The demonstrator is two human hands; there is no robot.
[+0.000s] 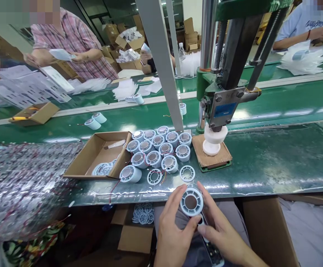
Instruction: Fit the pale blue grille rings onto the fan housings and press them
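Low in the view, over the lap, my left hand (171, 226) and my right hand (219, 228) close around a round light-blue housing (182, 203) with a spoked ring and a dark disc in its middle. Both thumbs press at its lower edge, the fingers at its sides. Below it, beside my right hand, a narrow strip with a circuit board (213, 251) shows; how it joins the housing is hidden. Just beyond my fingertips a loose spoked ring (187, 173) lies on the bench, with another ring (154, 177) to its left. Several similar housings (153, 158) with red wires stand behind.
A green press (222, 107) with a white pad stands over a wooden block (196, 144). A cardboard tray (79, 161) holds rings and a white-handled tool. Wired parts (25, 185) pile at left. Co-workers sit across the green conveyor (150, 115); a grey post (161, 63) rises before it.
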